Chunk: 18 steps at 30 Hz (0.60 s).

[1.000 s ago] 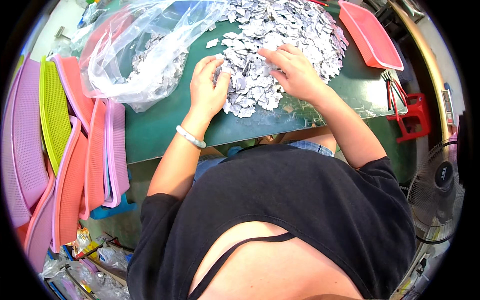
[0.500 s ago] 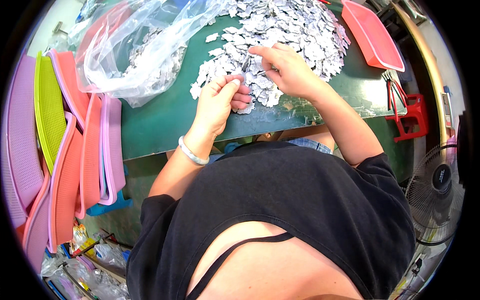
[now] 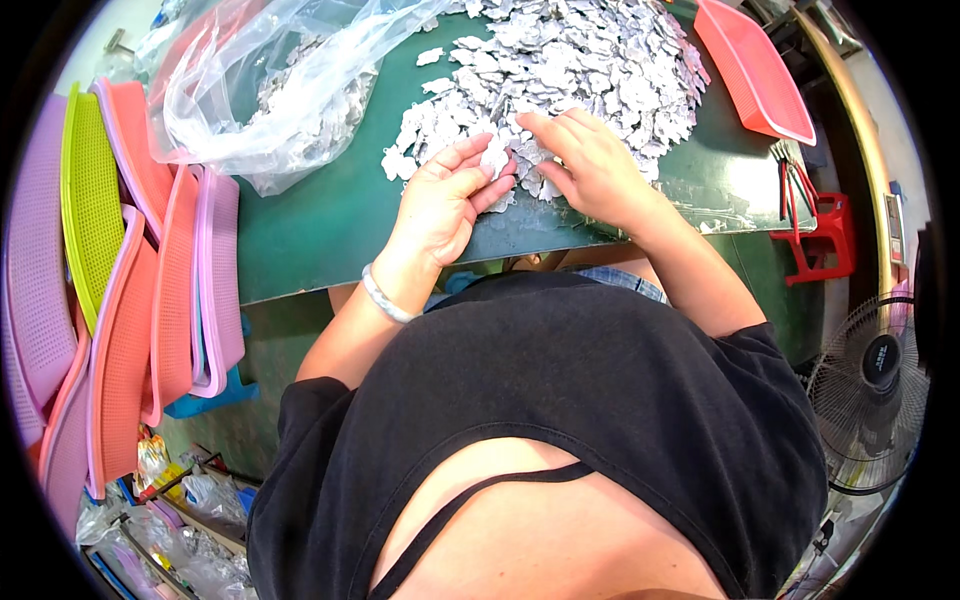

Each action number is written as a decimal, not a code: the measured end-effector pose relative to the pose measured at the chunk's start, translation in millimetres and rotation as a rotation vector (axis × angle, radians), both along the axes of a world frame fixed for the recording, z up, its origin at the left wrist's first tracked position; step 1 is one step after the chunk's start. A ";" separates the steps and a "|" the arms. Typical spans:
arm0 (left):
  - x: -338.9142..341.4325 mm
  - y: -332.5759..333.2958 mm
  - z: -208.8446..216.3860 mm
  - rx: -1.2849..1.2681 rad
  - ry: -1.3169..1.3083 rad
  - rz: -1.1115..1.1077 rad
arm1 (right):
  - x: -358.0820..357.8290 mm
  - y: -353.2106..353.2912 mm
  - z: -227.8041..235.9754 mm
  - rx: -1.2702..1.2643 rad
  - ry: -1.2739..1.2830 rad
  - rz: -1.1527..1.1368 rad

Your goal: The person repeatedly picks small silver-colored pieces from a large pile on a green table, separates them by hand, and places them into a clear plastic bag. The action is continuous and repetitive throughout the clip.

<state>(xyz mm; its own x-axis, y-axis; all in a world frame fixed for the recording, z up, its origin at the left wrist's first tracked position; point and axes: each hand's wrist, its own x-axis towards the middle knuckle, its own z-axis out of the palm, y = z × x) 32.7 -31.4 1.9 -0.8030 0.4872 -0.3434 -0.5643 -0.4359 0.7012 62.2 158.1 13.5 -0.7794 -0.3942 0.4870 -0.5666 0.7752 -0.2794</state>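
A broad heap of small flat silvery-white pieces with jagged outlines lies on the green table. At its near edge my left hand, palm turned up, pinches one flat silvery-white piece between thumb and fingers. To the right of it, my right hand hovers over the near side of the heap, its fingers apart and nothing visible in them. Its fingertips point toward the held piece without touching it. More such pieces show inside a clear plastic bag at the left.
Purple, orange and green perforated plastic baskets stand stacked along the left side. A pink tray sits at the far right, with red-handled pliers by the table's edge. Beyond are a red stool and a black fan.
My left hand has turned its palm up, bringing the pinched piece into view. The fingers of my right hand have spread, and it has shifted slightly right and down. The whole view has shifted a little.
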 end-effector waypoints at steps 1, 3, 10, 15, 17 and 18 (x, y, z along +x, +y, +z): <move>-0.2 -0.3 -0.9 0.003 0.004 0.001 | 0.3 -0.6 -1.1 0.003 0.008 -0.011; 0.2 -1.0 -1.7 -0.001 0.013 0.005 | 0.8 -1.0 -3.1 0.000 0.027 -0.022; 0.5 -7.2 -3.1 0.020 -0.024 -0.035 | 1.1 -1.6 -6.7 -0.305 -0.108 -0.093; 3.0 0.1 1.9 -0.009 -0.022 -0.067 | 0.4 -4.6 -4.9 -0.944 -0.521 -0.035; 4.1 2.3 0.8 -0.010 -0.010 -0.085 | 2.6 -8.1 2.2 -1.000 -0.618 -0.008; 3.3 2.7 -0.9 -0.013 -0.005 -0.092 | 3.8 -8.7 5.1 -1.027 -0.664 0.003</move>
<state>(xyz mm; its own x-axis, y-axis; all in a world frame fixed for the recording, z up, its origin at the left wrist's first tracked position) 36.0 -28.7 1.0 -0.7533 0.5541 -0.3541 -0.6051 -0.3732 0.7033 66.0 149.4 18.6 -0.9948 -0.0628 0.0804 -0.0820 0.0228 -0.9964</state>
